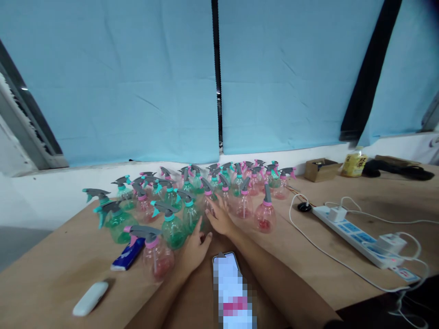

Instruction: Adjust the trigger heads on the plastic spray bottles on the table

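My left hand [196, 247] has its index finger stretched out and its thumb apart, holding nothing. Its fingertip is beside a clear green spray bottle [191, 216] with a grey and turquoise trigger head. My right hand [220, 218] reaches in from the right with its fingers apart, close to a pink spray bottle [208, 197]; whether it touches that bottle I cannot tell. Another green bottle [173, 234] stands left of my left hand. Nearer me, a pink bottle [158, 261] stands by my left forearm. A lit phone [228, 283] lies between my forearms.
Several more pink and green spray bottles stand toward the wall. A blue packet [128, 254] and a white case [91, 299] lie on the left of the wooden table [51, 269]. At right are a power strip [356, 237] with white cables, a cardboard box [321, 170] and a yellow-labelled bottle [354, 163].
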`<state>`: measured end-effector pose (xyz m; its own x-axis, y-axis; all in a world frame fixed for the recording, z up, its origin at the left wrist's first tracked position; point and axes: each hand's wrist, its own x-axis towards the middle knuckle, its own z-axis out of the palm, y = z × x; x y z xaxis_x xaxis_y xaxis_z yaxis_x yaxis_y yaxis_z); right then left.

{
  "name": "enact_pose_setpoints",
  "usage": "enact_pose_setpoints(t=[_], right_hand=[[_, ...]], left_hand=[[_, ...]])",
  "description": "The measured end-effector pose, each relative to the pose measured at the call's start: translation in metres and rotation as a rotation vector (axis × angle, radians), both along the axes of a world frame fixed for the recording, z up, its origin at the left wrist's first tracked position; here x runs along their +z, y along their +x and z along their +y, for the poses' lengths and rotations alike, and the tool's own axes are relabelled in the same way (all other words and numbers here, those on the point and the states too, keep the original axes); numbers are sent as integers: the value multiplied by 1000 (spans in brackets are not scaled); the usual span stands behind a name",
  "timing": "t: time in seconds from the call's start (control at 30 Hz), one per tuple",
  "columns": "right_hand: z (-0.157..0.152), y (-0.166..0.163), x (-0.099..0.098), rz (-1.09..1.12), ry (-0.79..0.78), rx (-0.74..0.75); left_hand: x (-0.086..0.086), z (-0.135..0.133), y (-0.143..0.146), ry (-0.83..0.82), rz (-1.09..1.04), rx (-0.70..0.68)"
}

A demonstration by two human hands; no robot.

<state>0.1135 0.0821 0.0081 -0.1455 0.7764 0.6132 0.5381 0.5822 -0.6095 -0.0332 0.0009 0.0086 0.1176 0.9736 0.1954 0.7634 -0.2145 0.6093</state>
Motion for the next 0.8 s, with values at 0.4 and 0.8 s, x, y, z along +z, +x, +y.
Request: enact_pose_setpoints(t=[0.4, 0.8], right_hand=[[14, -2, 0, -16, -43, 122], [3, 2, 10, 172, 201, -32]], left_hand=[[-4, 3, -1, -16, -74, 8], [-3, 3, -2, -23, -154, 13]])
